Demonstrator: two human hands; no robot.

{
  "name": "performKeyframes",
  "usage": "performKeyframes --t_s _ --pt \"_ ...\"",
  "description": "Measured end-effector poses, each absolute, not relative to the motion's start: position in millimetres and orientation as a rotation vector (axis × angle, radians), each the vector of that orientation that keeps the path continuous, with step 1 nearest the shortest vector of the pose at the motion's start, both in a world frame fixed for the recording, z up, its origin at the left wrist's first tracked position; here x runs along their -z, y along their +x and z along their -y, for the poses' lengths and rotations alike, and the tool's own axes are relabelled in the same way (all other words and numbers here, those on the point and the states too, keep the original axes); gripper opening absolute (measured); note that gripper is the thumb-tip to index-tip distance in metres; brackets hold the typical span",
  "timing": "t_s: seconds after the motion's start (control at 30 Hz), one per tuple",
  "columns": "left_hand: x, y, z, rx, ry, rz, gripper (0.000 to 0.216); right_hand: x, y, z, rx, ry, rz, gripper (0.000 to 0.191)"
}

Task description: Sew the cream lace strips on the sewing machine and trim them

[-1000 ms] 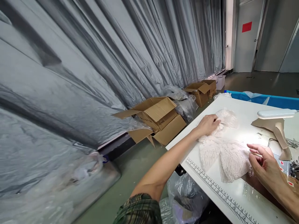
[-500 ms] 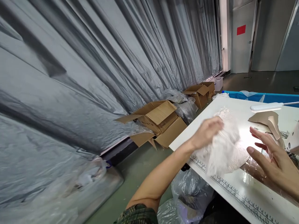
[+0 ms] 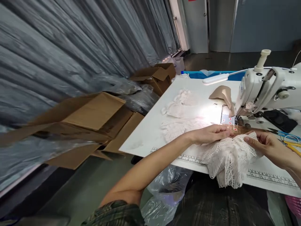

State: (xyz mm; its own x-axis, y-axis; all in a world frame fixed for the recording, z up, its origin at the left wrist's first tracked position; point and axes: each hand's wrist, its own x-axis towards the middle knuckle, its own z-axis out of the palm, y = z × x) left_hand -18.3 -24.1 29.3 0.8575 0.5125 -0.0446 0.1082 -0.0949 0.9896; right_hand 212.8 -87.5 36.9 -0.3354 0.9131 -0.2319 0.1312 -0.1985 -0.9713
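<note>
White lace fabric hangs bunched over the table's front edge, just before the sewing machine. My left hand pinches its upper left edge, fingertips close to the machine's needle area. At the right end of the same fabric is my right hand, closed with the thumb on top of the lace. More white lace pieces lie on the table to the left of the machine. The fingertips of both hands are partly hidden by the fabric.
A brown curved piece lies beside the needle area, under a white lamp. Yellow-handled scissors and a black phone rest at the right. The white table has a printed ruler edge; cardboard boxes stand on the floor left.
The view has swung right, bringing the sewing machine in. My left hand has come away from the pile at the left, and my right hand, spread before, has closed on the lace fabric.
</note>
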Motion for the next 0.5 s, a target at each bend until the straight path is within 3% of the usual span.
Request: performKeyframes --t_s 0.17,0.4,0.5 --pt "-25 -13 22 -0.288 1.774 -0.519 0.033 -26 224 85 -1.440 -1.333 1.521 0.050" --pt "-25 -2 39 -0.361 1.863 -0.771 0.025 -13 214 83 -0.942 -1.442 1.902 0.056" --pt "-27 2 42 -0.369 1.871 -0.825 0.017 -12 212 83 -0.912 -1.412 2.009 0.047"
